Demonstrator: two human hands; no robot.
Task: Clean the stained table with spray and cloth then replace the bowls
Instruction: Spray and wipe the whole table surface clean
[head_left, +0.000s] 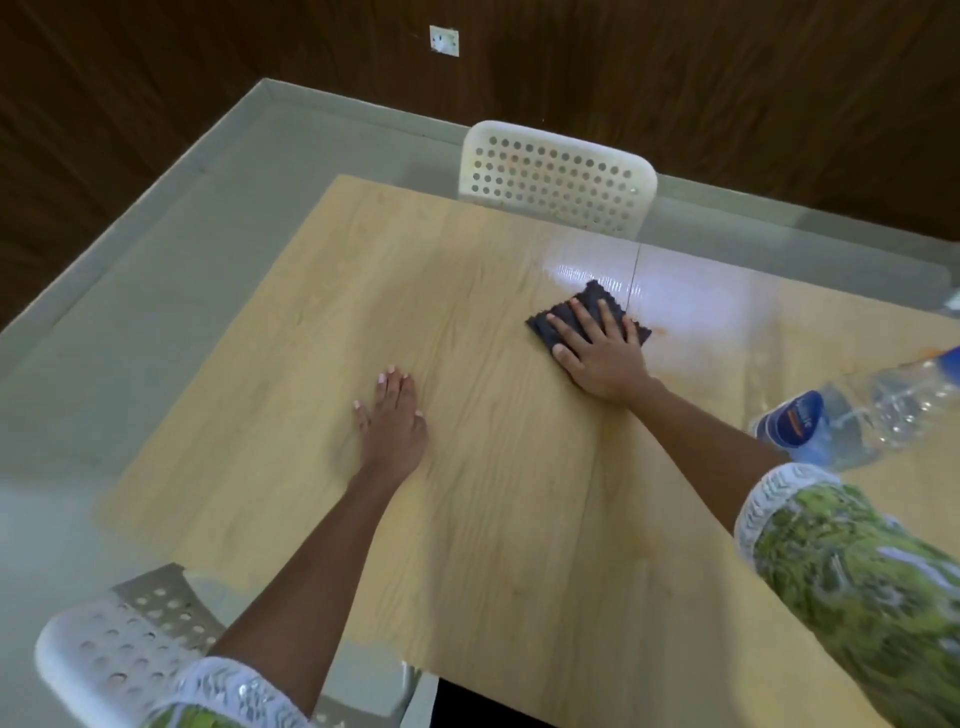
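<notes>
Hands are working a wooden table (467, 519): left hand (392, 415) is lying flat, fingers straight, bracing; farther right, right hand (597, 353) is pressing a dark cloth (582, 304) flat. Wiping should be carrying firmly rightward over the orange stain (657, 328) just beside it.

My only view rides on the head, close above the desk (467, 364), tilted forward and down across it toward the wall (727, 78).
</notes>
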